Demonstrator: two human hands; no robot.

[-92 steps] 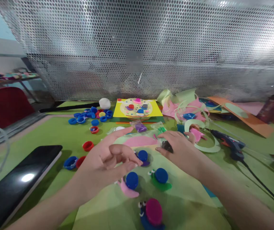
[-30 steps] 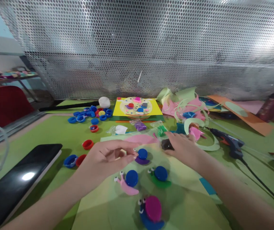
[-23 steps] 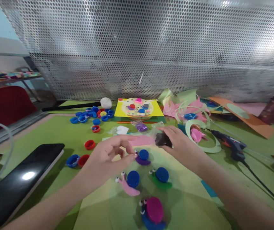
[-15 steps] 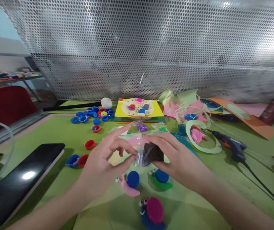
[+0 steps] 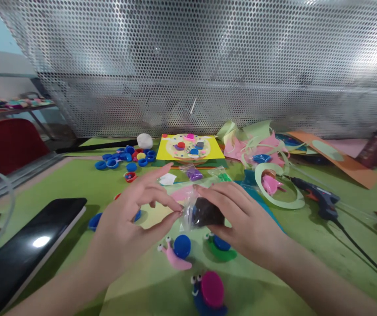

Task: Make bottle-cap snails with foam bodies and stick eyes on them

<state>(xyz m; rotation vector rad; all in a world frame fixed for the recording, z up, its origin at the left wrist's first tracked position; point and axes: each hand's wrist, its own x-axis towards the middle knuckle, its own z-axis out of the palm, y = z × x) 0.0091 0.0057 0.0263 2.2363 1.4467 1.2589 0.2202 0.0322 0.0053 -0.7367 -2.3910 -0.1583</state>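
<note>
Between my two hands is a small clear plastic bag with a dark lump, perhaps modelling clay, inside. My right hand is closed around the bag's filled end. With thumb and forefinger, my left hand pinches the bag's clear edge. Just below lie a pink snail with a blue cap shell and a green snail with a blue cap shell, the latter partly under my right hand. Nearest me is a dark blue snail with a magenta cap shell.
A phone lies at the left. Blue and red bottle caps are scattered behind my left hand. A yellow card with cap snails stands at the back. Paper scraps and a glue gun with its cord lie at the right.
My left hand has shifted slightly left and opened its other fingers a little, still pinching the bag's edge. The bag has tilted slightly; my right hand keeps its hold.
</note>
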